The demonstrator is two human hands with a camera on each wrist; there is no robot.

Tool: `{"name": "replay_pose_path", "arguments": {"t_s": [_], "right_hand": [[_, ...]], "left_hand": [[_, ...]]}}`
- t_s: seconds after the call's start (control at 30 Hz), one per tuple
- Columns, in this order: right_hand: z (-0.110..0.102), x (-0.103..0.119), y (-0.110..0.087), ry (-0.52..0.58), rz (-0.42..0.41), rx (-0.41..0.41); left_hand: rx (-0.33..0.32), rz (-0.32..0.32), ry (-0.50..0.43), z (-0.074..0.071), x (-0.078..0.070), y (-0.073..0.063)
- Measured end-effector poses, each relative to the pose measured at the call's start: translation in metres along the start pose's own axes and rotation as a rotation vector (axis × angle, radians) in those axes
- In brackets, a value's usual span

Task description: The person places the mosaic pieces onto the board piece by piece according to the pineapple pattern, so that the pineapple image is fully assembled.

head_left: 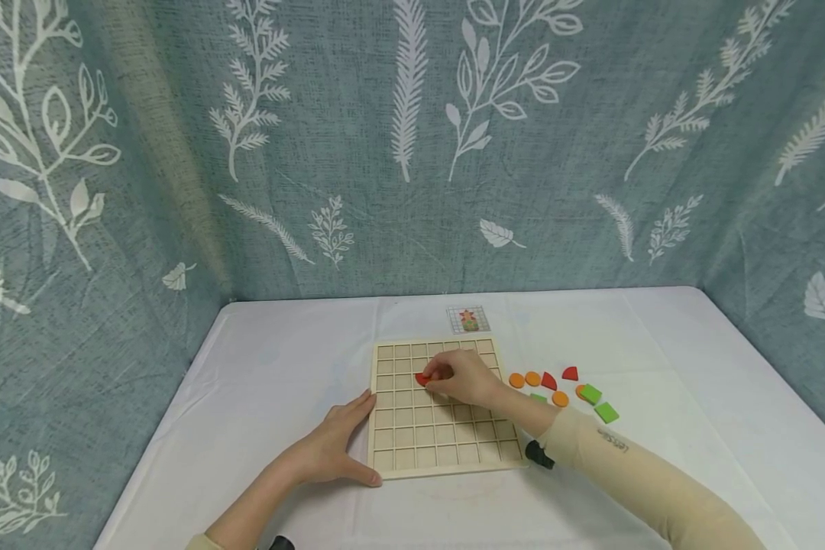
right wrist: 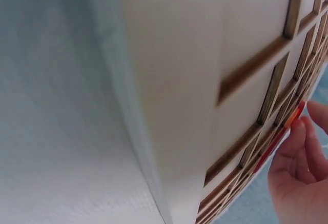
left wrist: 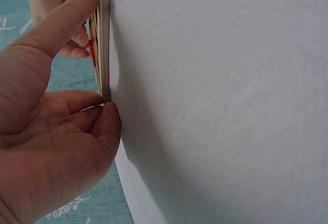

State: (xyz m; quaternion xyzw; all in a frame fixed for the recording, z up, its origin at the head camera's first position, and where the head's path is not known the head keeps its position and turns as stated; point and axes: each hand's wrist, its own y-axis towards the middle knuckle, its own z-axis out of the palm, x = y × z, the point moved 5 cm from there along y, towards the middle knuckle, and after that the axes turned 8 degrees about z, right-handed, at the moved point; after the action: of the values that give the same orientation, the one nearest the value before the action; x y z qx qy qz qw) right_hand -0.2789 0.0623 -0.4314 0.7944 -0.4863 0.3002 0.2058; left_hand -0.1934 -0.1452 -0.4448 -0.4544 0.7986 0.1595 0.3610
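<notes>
My left hand (head_left: 337, 439) rests along the left edge of the wooden grid board (head_left: 402, 439). Its thumb lies at the near corner and its fingers farther up, touching the rim. Over the board's upper middle, my right hand (head_left: 464, 378) has thumb and index fingertips around a small orange piece (right wrist: 292, 117), low against the grid. Red pieces (right wrist: 266, 155) show on either side of it; one red piece (head_left: 422, 379) peeks out left of the fingertips in the head view. The right hand hides part of the board and the exact shape of the orange piece.
Right of the board lie loose orange discs (head_left: 560, 399), red quarter-circles (head_left: 571, 373) and green squares (head_left: 606, 412), some overlapping. Behind the board is a small pattern card (head_left: 468, 319) with a flower picture. A white cloth covers the table (head_left: 282, 367); patterned curtains (head_left: 357, 153) stand around it.
</notes>
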Motion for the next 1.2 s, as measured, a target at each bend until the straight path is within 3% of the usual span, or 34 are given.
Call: {"name": "replay_pose_path", "arguments": {"t_s": [0.8, 1.0, 1.2], "right_hand": [[0.000, -0.004, -0.008, -0.126, 0.019, -0.071], [-0.010, -0.008, -0.008, -0.031, 0.015, -0.069], [-0.035, -0.023, -0.018, 0.078, 0.129, -0.081]], "left_hand": [[0.004, -0.005, -0.007, 0.005, 0.001, 0.001], [-0.003, -0.006, -0.003, 0.005, 0.001, 0.002], [-0.008, 0.007, 0.007, 0.003, 0.001, 0.000]]}}
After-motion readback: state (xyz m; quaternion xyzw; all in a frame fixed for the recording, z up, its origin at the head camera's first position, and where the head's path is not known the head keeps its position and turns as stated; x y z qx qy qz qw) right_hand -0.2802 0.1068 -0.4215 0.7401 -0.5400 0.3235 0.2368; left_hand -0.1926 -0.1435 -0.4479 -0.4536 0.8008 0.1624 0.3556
